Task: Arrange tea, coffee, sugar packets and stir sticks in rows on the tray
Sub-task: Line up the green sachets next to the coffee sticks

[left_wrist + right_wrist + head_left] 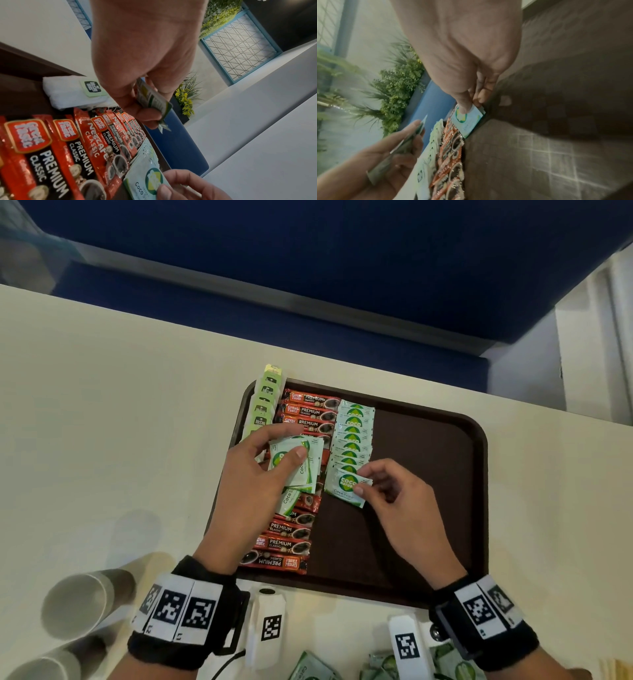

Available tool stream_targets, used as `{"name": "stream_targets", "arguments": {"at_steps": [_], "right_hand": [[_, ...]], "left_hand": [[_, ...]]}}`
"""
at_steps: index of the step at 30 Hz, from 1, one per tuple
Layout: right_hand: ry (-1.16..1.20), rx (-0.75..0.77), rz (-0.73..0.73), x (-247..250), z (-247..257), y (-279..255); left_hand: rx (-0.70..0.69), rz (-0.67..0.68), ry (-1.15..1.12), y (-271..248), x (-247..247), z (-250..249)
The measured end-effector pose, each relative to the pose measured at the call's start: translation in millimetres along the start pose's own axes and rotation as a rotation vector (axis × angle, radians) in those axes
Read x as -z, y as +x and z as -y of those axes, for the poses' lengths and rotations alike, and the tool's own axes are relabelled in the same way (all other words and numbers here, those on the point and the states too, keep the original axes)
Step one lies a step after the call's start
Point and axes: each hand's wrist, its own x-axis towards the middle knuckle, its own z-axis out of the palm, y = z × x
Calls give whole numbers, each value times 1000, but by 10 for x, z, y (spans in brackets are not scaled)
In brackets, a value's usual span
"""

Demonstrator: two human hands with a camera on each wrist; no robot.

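Surface: cream bench (120,405) carrying a brown tray (428,474).
Left hand (250,484): grips a fan of sugar packets (298,463) above the coffee row (308,412).
Right hand (400,501): pinches one sugar packet (344,486) at the near end of the sugar row (352,436).
Head view only: tea bags (263,402) along the tray's left edge, paper cups (78,607).
Left wrist view only: planter (184,102) behind.

Cream desk (120,405) has a brown tray (428,508) sitting on it, paper cups (78,607) lying at the near left, and loose green packets (311,667) along the near edge.
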Motion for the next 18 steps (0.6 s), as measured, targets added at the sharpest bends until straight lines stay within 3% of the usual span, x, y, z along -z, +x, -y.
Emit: {"name": "stream_targets", "arguments": {"at_steps": [7, 18], "right_hand": [[-134, 110, -72, -99, -37, 39], [-113, 101, -100, -107, -81, 49]], "left_hand": [[10, 14, -6, -6, 1, 5], [19, -8, -8, 26, 15, -13]]}}
